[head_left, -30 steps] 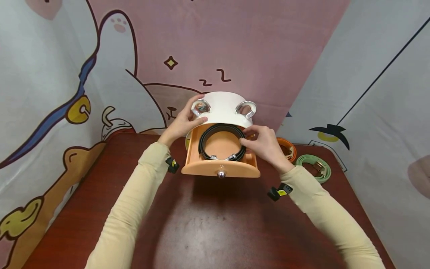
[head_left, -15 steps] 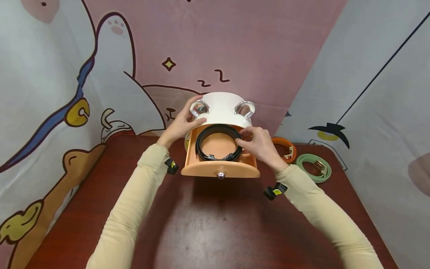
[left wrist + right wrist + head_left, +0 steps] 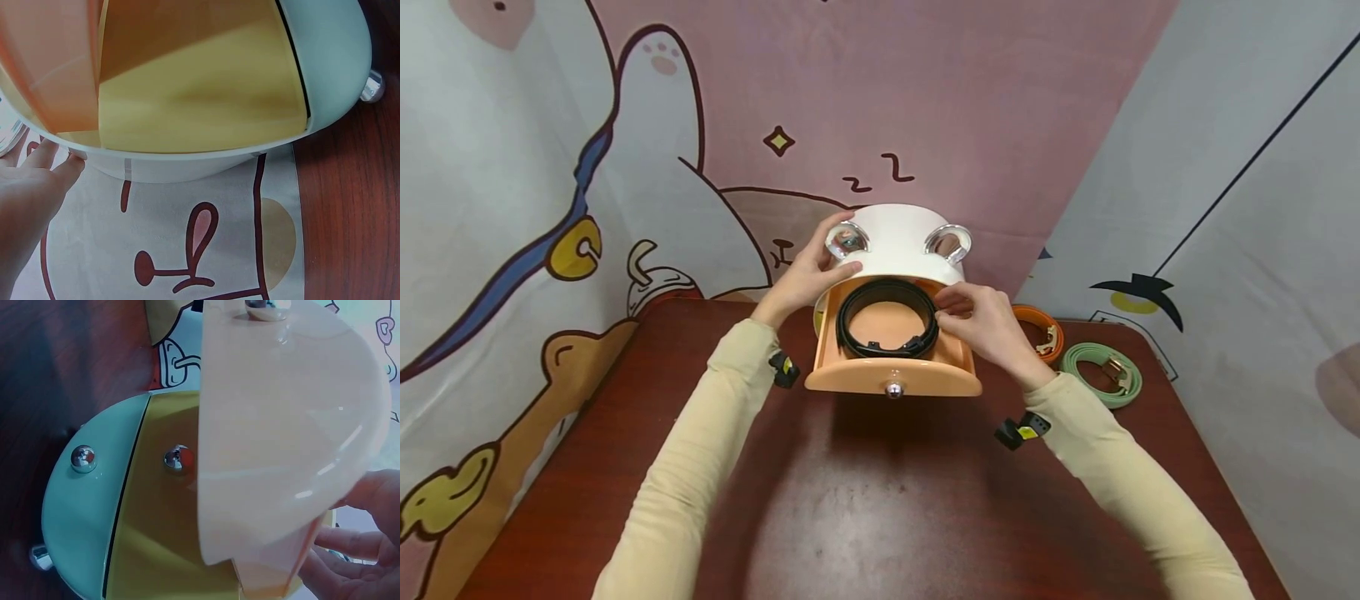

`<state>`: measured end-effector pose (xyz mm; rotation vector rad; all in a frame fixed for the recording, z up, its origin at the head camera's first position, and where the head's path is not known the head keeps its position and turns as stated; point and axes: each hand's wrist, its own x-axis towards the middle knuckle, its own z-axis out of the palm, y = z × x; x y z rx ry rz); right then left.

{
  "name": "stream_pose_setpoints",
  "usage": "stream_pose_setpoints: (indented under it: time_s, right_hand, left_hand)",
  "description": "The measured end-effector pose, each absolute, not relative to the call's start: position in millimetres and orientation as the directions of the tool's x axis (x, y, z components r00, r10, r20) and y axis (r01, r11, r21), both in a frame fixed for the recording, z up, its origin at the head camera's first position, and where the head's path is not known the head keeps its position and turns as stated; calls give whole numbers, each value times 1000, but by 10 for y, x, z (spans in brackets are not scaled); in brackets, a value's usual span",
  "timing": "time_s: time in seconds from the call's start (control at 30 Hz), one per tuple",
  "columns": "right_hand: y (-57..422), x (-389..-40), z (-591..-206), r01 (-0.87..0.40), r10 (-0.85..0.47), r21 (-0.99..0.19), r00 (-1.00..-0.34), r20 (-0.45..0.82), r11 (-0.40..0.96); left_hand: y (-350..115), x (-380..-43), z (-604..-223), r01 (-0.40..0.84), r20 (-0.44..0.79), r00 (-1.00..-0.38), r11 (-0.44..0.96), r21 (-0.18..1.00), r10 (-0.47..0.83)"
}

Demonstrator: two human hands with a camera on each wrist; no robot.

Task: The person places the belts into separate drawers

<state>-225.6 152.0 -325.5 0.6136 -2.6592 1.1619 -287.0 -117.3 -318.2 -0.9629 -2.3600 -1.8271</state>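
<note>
A small rounded drawer cabinet with a white top (image 3: 898, 242) and silver ears stands at the back of the table. Its orange top drawer (image 3: 838, 377) is pulled out. Inside lies a coiled black belt (image 3: 848, 332), buckle toward the drawer front. My left hand (image 3: 801, 275) rests on the cabinet's upper left, thumb on the white top and fingers beside the left ear. My right hand (image 3: 988, 325) is over the drawer's right side, thumb and fingertips right at the belt's outer edge. In the right wrist view, the orange drawer front (image 3: 294, 425) hides part of the fingers.
To the right on the table lie a coiled orange belt (image 3: 1054, 332) and a coiled green belt (image 3: 1078, 385). Below the orange drawer are a yellow drawer (image 3: 156, 506) and a green drawer (image 3: 81, 506), both closed. Printed cloth (image 3: 1000, 117) hangs behind the table.
The black belt has shifted a little left in the drawer, and its buckle looks darker now. My right hand has moved slightly left, then back right. The left hand stays put.
</note>
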Motion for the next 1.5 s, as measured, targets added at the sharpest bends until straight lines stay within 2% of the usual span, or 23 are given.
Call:
stream_pose_setpoints:
  time_s: [1.07, 1.3, 1.5]
  right_hand:
    - [1567, -1937, -3108, -534, -420, -695, -837, 352, 481]
    - [1451, -1604, -2765, -550, -442, -712, -820, 364, 435]
    - [1451, -1547, -2738, -558, -461, -720, -809, 363, 412]
  left_hand:
    - [-1168, -2893, -3219, 470, 378, -798, 92, 878, 469]
    - [-1172, -2886, -3214, 467, 372, -800, 100, 879, 471]
    - [-1177, -2883, -3195, 473, 369, -804, 126, 872, 465]
